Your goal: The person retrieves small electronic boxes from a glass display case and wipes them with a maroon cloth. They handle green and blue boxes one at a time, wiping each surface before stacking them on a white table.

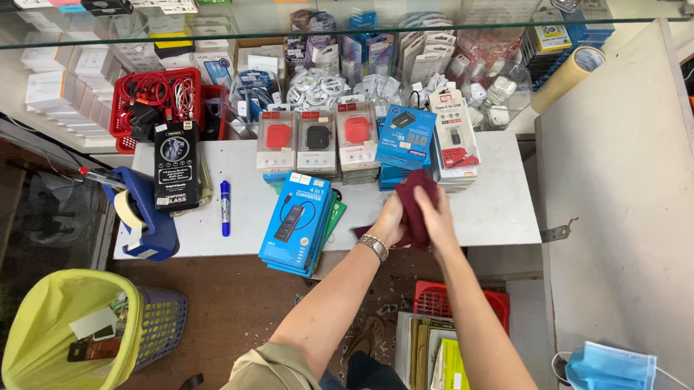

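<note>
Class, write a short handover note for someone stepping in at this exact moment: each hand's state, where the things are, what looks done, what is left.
Left hand: gripping the dark red cloth from the left, a watch on its wrist.
Right hand: fingers closed on the same cloth from the right.
Cloth: held over the white shelf, just in front of the stacks of packaged accessories.
Nearby: blue box stack to the left, blue marker, tape dispenser.
Done: cloth in both hands.
Left: cannot tell which packs have been wiped.
</note>
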